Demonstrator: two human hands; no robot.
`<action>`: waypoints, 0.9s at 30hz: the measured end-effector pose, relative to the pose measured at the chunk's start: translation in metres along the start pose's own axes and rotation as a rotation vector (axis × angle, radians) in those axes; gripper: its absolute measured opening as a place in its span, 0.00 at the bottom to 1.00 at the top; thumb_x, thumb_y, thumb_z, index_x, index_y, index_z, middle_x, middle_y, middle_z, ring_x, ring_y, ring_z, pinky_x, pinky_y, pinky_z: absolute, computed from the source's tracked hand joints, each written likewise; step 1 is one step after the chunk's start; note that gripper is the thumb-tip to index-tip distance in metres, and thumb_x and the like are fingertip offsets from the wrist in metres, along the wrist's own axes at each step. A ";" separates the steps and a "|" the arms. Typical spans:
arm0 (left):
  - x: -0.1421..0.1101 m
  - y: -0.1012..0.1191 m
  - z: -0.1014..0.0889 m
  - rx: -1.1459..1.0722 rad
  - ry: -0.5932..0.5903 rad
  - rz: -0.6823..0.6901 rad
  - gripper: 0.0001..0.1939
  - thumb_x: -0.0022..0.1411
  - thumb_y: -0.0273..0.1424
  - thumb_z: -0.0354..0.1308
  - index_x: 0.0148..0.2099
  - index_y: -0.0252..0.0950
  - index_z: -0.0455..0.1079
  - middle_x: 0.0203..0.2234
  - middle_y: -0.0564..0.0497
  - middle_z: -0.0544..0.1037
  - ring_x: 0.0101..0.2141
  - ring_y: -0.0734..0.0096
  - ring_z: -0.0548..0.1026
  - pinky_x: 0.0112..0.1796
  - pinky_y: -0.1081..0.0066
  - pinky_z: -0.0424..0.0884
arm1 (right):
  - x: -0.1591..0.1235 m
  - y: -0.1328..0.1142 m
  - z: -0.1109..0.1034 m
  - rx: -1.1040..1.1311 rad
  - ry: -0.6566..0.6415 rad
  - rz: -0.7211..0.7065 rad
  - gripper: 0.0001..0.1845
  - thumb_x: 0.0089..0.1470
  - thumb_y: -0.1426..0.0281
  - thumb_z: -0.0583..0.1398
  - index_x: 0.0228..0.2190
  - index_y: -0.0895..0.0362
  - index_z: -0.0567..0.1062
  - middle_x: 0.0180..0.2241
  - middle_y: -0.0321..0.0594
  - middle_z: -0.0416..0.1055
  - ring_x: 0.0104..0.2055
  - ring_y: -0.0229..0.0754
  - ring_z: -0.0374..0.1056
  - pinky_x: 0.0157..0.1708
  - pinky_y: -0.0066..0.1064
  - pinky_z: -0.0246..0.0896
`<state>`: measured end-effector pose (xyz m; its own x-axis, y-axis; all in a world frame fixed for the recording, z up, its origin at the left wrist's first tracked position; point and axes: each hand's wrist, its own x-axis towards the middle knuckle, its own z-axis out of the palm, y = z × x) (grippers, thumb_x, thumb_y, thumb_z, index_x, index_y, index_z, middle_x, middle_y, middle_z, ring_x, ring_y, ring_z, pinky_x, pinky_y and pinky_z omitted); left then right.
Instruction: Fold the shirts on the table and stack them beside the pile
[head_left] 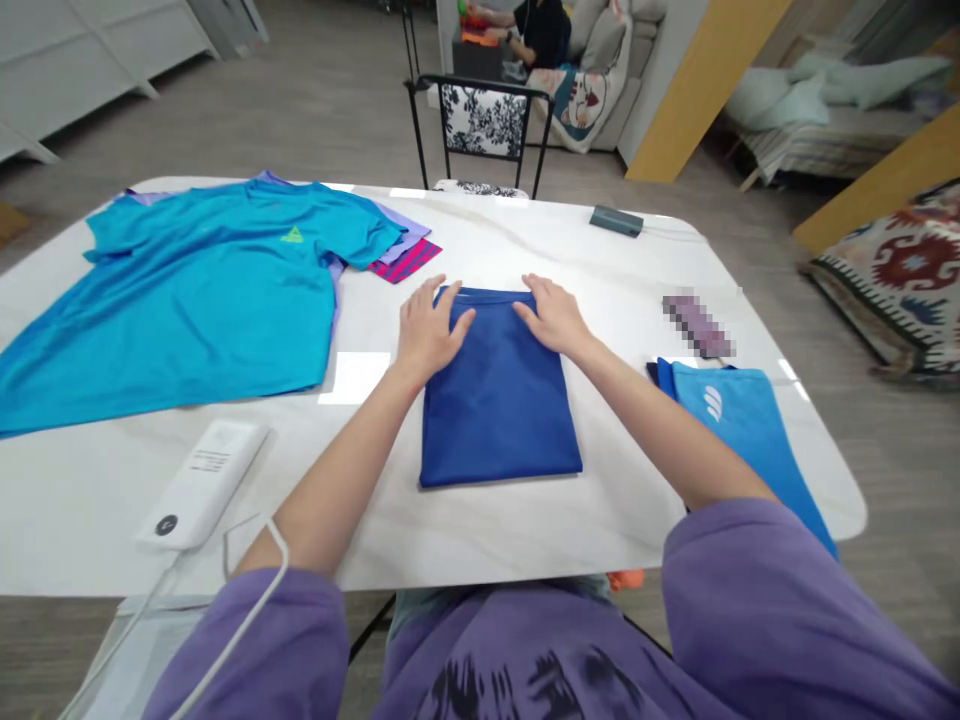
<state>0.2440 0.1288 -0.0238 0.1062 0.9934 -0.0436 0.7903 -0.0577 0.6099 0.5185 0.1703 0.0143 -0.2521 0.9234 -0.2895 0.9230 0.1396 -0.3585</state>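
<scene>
A dark blue shirt (499,410), folded into a rectangle, lies on the white table (525,530) in front of me. My left hand (430,325) rests flat on its far left corner with the fingers spread. At the far right corner my right hand (551,312) also lies flat, fingers stretched out. Neither hand grips the cloth.
A turquoise shirt (187,290) is spread over purple and striped garments at the left. A folded light blue shirt (742,420) sits at the right edge. A white power bank (202,485) with cable lies near left. A dark case (616,220), a chair (480,125) and a seated person (536,30) are beyond.
</scene>
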 end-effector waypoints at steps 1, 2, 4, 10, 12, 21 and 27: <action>-0.009 0.001 0.009 0.008 -0.058 0.038 0.35 0.80 0.50 0.52 0.80 0.41 0.66 0.80 0.36 0.62 0.80 0.39 0.56 0.77 0.38 0.52 | -0.009 -0.002 0.011 -0.028 -0.043 -0.033 0.39 0.76 0.51 0.53 0.78 0.57 0.65 0.81 0.53 0.56 0.83 0.63 0.50 0.83 0.65 0.41; -0.018 0.002 0.016 0.012 -0.117 0.054 0.35 0.80 0.50 0.51 0.80 0.42 0.66 0.81 0.38 0.59 0.82 0.40 0.52 0.79 0.37 0.47 | -0.017 -0.004 0.020 -0.050 -0.079 -0.055 0.38 0.77 0.51 0.52 0.78 0.55 0.65 0.82 0.50 0.54 0.85 0.62 0.46 0.84 0.65 0.36; -0.028 0.002 0.025 0.018 -0.226 0.040 0.35 0.79 0.51 0.52 0.80 0.44 0.67 0.82 0.40 0.58 0.83 0.40 0.48 0.79 0.34 0.42 | -0.030 -0.005 0.033 -0.075 -0.127 -0.074 0.38 0.77 0.51 0.51 0.78 0.55 0.65 0.82 0.48 0.53 0.86 0.60 0.42 0.85 0.65 0.28; -0.009 -0.019 0.026 -0.003 -0.041 -0.171 0.36 0.77 0.55 0.53 0.75 0.41 0.70 0.78 0.33 0.61 0.77 0.34 0.58 0.75 0.34 0.54 | -0.023 0.022 0.025 -0.029 0.088 0.210 0.49 0.74 0.42 0.52 0.77 0.66 0.61 0.79 0.67 0.54 0.81 0.72 0.50 0.80 0.68 0.45; 0.005 -0.030 0.023 -0.020 0.033 -0.388 0.39 0.74 0.59 0.56 0.72 0.37 0.70 0.73 0.27 0.67 0.73 0.29 0.63 0.71 0.32 0.60 | -0.018 0.035 0.014 -0.018 0.086 0.387 0.52 0.70 0.36 0.56 0.72 0.68 0.68 0.74 0.73 0.59 0.75 0.77 0.60 0.75 0.70 0.56; 0.028 -0.043 0.032 -0.246 -0.056 -0.360 0.21 0.68 0.46 0.69 0.54 0.41 0.69 0.51 0.43 0.82 0.51 0.51 0.80 0.59 0.51 0.76 | -0.008 0.024 0.002 0.131 -0.203 0.341 0.28 0.71 0.54 0.62 0.63 0.58 0.74 0.63 0.57 0.76 0.64 0.59 0.75 0.66 0.49 0.70; 0.032 -0.013 0.008 -0.623 0.289 -0.119 0.31 0.62 0.49 0.78 0.51 0.41 0.62 0.34 0.60 0.77 0.31 0.75 0.69 0.38 0.71 0.74 | -0.039 0.006 -0.042 0.471 -0.036 0.273 0.22 0.76 0.55 0.56 0.64 0.49 0.67 0.59 0.38 0.80 0.58 0.47 0.76 0.65 0.41 0.72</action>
<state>0.2421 0.1607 -0.0389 -0.1933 0.9809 0.0214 0.2836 0.0350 0.9583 0.5460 0.1506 0.0611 -0.0391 0.8897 -0.4549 0.7286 -0.2861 -0.6224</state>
